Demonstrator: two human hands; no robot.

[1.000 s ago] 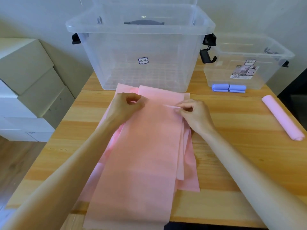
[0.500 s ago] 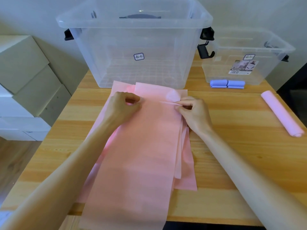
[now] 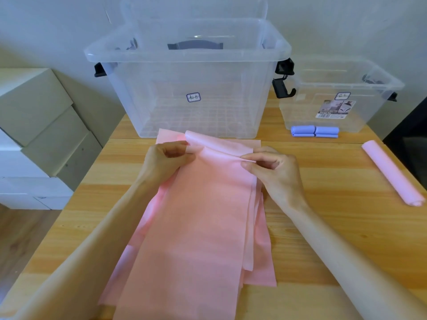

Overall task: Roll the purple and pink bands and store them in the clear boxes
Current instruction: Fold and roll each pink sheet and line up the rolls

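Left of frame: grey and white cartons (image 3: pixel 34 125), stacked, off the table (image 3: pixel 323 227).

Centre: my left hand (image 3: pixel 165 161), grip pinched on the far end of the top pink band (image 3: pixel 196 222); that end is curled over. The band's long axis runs from lower frame toward the large clear box (image 3: pixel 189 84), whose small label is unreadable.

My right hand (image 3: pixel 275 172), grip pinched on the same end.

Upper right: purple rolls (image 3: pixel 314 131) before the small clear box (image 3: pixel 342 95), barcode sticker illegible.

Far right: pink roll (image 3: pixel 392 173), lying diagonally.
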